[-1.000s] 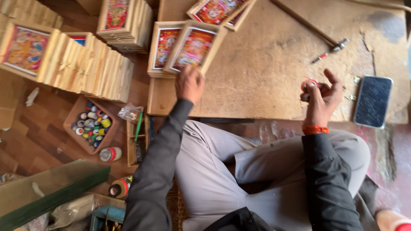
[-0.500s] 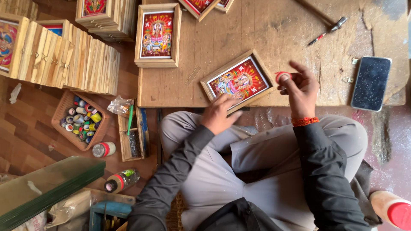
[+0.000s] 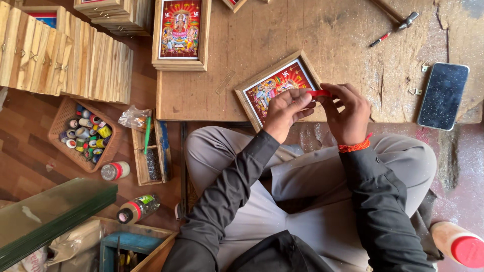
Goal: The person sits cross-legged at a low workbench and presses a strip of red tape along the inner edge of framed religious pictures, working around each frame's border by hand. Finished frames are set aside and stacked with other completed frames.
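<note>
Both hands meet over the low wooden board [image 3: 353, 45]. The left hand [image 3: 285, 111] and the right hand [image 3: 348, 113] pinch together on a small red roll of tape [image 3: 318, 93], held between the fingertips of both. The roll is thin and bright red; most of it is hidden by the fingers. It is just above a framed picture [image 3: 272, 85], which lies tilted on the near edge of the board. This picture has a light wooden frame and a colourful print with a red border.

A second framed picture [image 3: 180, 31] of the same kind lies flat, farther on the board, on top of a small pile of frames. A dark phone [image 3: 443, 95] lies face up on the right, and a thin tool with a red handle [image 3: 385, 36] is beyond it.

On the floor at the left stands a row of wooden frames [image 3: 65, 55] on edge. Near it is a woven basket [image 3: 63, 118] with many small coloured spools, then a small wooden box [image 3: 151, 151], a round tin [image 3: 115, 171] and a bottle [image 3: 137, 209] lying on its side.
</note>
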`<state>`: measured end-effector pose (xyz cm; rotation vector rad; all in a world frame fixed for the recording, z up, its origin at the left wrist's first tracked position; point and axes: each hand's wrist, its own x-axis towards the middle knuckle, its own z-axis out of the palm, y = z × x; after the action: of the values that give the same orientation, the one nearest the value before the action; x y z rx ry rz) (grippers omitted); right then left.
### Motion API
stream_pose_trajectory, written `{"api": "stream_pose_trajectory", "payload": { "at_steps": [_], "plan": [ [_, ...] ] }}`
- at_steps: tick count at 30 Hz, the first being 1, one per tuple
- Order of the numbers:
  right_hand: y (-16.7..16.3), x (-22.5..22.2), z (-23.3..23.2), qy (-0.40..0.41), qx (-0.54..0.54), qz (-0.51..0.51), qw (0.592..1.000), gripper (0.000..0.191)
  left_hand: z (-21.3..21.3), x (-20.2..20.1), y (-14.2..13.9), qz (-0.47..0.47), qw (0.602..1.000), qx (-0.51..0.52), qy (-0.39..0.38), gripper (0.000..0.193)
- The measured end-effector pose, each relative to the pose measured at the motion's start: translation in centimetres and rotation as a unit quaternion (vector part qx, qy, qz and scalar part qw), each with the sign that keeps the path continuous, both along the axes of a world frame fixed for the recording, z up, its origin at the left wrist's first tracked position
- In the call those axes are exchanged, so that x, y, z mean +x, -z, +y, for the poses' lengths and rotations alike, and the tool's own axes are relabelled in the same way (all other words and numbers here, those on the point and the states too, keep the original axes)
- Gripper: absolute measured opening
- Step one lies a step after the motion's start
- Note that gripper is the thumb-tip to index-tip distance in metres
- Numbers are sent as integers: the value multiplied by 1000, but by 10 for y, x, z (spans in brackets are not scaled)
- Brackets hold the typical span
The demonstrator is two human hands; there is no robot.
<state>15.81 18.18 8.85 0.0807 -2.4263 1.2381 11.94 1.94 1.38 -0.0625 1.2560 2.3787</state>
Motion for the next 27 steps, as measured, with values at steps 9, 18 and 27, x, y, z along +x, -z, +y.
{"api": "stream_pose_trajectory", "payload": {
  "at_steps": [9, 18, 27],
  "plan": [
    [0, 4, 9, 45, 228, -80, 969, 8, 3, -100, 19, 383, 765, -510, -88, 21],
    [37, -8, 9, 4, 257, -151, 955, 25, 7, -129, 45, 450, 700, -541, -119, 17],
    [38, -16, 0, 10, 304, -174, 937, 25, 11, -131, 48, 476, 654, -568, -149, 15]
  ]
}}
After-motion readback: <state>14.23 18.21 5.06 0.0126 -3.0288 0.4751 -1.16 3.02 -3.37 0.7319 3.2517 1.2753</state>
